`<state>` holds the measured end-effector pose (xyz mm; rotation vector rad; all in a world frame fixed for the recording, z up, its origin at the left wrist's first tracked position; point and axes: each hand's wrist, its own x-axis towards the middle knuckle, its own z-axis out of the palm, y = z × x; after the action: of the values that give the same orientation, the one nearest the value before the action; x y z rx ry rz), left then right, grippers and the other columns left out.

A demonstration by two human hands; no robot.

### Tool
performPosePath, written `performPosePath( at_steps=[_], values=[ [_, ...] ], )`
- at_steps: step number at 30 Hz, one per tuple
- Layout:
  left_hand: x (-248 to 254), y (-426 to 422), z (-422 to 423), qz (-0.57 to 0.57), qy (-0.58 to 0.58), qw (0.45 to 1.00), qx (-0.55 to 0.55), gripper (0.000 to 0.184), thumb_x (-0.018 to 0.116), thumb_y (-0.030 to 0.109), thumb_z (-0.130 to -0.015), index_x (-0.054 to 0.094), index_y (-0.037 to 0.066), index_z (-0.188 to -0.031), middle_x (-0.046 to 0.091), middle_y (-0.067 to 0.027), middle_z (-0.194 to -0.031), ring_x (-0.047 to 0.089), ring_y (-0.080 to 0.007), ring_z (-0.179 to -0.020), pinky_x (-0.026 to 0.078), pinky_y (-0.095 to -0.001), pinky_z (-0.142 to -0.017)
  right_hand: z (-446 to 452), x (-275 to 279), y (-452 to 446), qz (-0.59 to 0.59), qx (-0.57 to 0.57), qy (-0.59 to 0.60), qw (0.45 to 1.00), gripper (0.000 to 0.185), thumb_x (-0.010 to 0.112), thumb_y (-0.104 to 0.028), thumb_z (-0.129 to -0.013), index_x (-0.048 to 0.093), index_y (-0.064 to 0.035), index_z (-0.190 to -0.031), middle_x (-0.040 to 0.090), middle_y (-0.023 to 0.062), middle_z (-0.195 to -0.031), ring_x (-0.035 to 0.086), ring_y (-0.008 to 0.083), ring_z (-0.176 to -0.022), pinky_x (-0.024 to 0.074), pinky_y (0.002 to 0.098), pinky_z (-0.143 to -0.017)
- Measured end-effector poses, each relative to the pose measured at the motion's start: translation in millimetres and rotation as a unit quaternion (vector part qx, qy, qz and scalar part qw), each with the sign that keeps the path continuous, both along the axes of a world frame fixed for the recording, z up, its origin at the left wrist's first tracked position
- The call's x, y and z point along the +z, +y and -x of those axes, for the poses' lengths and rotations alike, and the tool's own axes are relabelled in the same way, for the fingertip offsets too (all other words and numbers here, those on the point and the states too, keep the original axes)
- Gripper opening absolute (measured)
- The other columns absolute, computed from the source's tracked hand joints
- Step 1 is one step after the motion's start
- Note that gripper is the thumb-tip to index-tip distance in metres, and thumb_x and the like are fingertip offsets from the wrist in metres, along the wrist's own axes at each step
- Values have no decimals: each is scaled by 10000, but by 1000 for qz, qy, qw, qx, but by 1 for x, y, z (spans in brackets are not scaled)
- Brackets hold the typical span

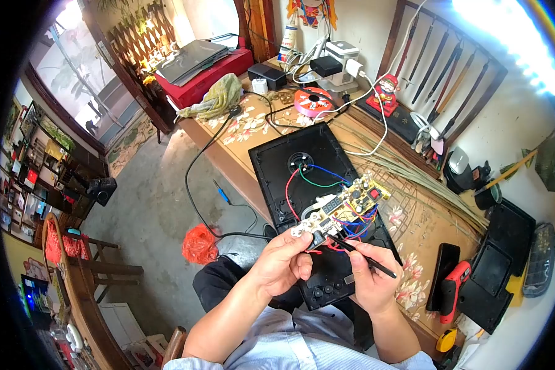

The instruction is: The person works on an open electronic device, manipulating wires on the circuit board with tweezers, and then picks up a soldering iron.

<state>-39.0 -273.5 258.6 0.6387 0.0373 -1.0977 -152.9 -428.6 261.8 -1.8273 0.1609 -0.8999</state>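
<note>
My left hand (283, 262) is closed on the near end of a circuit board (348, 205), gripping it between thumb and fingers. The board has a digit display (332, 204), a red part and several coloured wires (364, 225). A slim black pen-shaped tool (385, 270) is pinched in my right hand (373, 283). Its tip points at the board close to my left fingertips; whether they touch I cannot tell. Beneath the board lies a black plastic housing (268, 160), with red, green and blue wires running from its round fitting (300, 162) to the board.
The patterned table (243, 132) bears a pink-orange spool (313, 102), a cloth (219, 98), long thin sticks (425, 188) and cables. At right lie a red-and-black tool (455, 290), a black case (441, 274) and a yellow tape measure (447, 340). A red bag (200, 243) is on the floor.
</note>
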Motion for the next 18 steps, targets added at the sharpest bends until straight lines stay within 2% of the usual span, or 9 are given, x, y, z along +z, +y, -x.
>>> performPosePath(
  at_steps=[18],
  values=[
    [4,-3,3,-25,-14,999,14,227,569,203,-966,559,47,-1131,674,-53,-904,607,-124,-533,516,-250,-470,-2,7,-7,122,17,-33,992,187,721,36,-777,618,20,-931,704,181,-887,709,277,-788,560,314,-698]
  ],
)
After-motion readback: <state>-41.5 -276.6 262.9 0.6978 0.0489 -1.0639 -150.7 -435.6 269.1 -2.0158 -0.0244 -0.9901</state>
